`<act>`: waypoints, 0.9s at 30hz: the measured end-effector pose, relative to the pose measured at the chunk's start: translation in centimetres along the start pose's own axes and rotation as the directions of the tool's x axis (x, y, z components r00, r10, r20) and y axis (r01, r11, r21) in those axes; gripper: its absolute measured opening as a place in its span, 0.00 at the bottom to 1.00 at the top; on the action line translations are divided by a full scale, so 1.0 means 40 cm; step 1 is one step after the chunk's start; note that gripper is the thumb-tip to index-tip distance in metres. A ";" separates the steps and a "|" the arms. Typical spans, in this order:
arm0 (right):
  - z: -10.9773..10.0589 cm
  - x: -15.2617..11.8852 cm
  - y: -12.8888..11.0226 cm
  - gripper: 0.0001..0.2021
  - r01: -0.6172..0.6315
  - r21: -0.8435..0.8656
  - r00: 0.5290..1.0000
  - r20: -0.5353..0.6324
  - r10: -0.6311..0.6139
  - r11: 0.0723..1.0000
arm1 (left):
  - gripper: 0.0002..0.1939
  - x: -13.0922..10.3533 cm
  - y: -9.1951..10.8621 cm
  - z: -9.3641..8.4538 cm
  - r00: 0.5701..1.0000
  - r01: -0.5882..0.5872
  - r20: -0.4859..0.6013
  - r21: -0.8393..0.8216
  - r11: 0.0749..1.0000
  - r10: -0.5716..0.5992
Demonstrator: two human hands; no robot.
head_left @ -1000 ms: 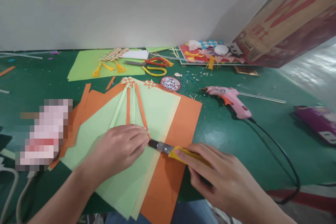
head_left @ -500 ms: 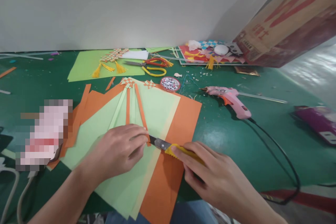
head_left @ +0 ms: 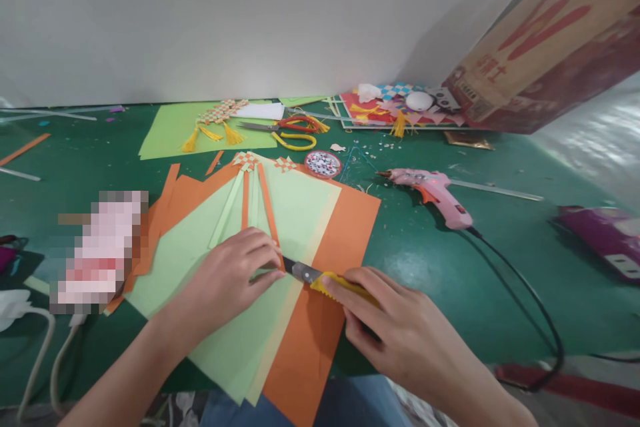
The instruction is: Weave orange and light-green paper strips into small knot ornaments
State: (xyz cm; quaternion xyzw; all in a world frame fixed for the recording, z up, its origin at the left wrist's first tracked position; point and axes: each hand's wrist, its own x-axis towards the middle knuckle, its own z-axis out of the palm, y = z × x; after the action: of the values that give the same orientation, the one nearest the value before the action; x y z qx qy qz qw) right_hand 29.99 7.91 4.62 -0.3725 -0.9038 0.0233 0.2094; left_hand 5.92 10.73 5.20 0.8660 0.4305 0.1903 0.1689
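Note:
In the head view, my right hand [head_left: 395,320] is wrapped round a yellow-handled utility knife [head_left: 345,287], its dark blade pointing left. The blade tip meets the lower end of an orange paper strip [head_left: 269,203]. My left hand [head_left: 243,267] pinches that strip's end between thumb and fingers, just left of the blade. Together with other green and orange strips, it runs up to a small checkered woven paper piece [head_left: 245,159]. All of this lies over light green paper sheets [head_left: 210,347], with orange paper sheets [head_left: 305,347] beneath. A second small woven piece [head_left: 285,164] sits to the right.
A pink glue gun [head_left: 433,193] with a black cord lies at right. Behind are scissors [head_left: 295,127], a dish of small beads or eyes [head_left: 323,164], and a tasselled woven piece [head_left: 220,113]. A paper bag [head_left: 540,47] stands back right; a blurred pink object [head_left: 103,250] lies left.
The thumb of my left hand has come forward to the strip's end by the blade. The knife stays in my right hand, nearly in place. The whole view has shifted slightly.

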 end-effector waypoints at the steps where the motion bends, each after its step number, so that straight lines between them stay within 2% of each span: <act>1: -0.001 0.000 0.000 0.16 0.001 -0.002 1.000 -0.003 -0.001 1.000 | 0.06 0.001 0.000 -0.001 1.000 0.008 0.008 -0.008 1.000 -0.008; 5: -0.001 0.000 0.001 0.17 0.003 -0.002 1.000 -0.005 -0.003 1.000 | 0.07 0.004 0.000 -0.002 0.999 0.022 0.029 -0.013 1.000 -0.022; 15: 0.001 -0.004 0.002 0.17 -0.011 0.021 1.000 0.025 0.010 1.000 | 0.10 0.009 -0.006 -0.006 0.997 -0.057 0.050 0.019 0.998 0.056; 23: 0.001 -0.002 0.003 0.17 0.000 0.006 1.000 0.015 0.000 1.000 | 0.06 0.003 0.013 -0.005 0.997 0.071 0.021 0.042 0.997 -0.072; 27: -0.003 0.001 -0.001 0.17 0.015 -0.022 1.000 -0.009 -0.015 1.000 | 0.06 0.002 0.014 -0.003 0.996 0.090 0.026 0.035 0.995 -0.091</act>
State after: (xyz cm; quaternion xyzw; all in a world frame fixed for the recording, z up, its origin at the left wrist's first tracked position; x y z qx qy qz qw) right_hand 30.01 7.89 4.72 -0.3682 -0.9058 0.0104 0.2096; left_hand 6.27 10.50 5.58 0.8509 0.4701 0.1633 0.1683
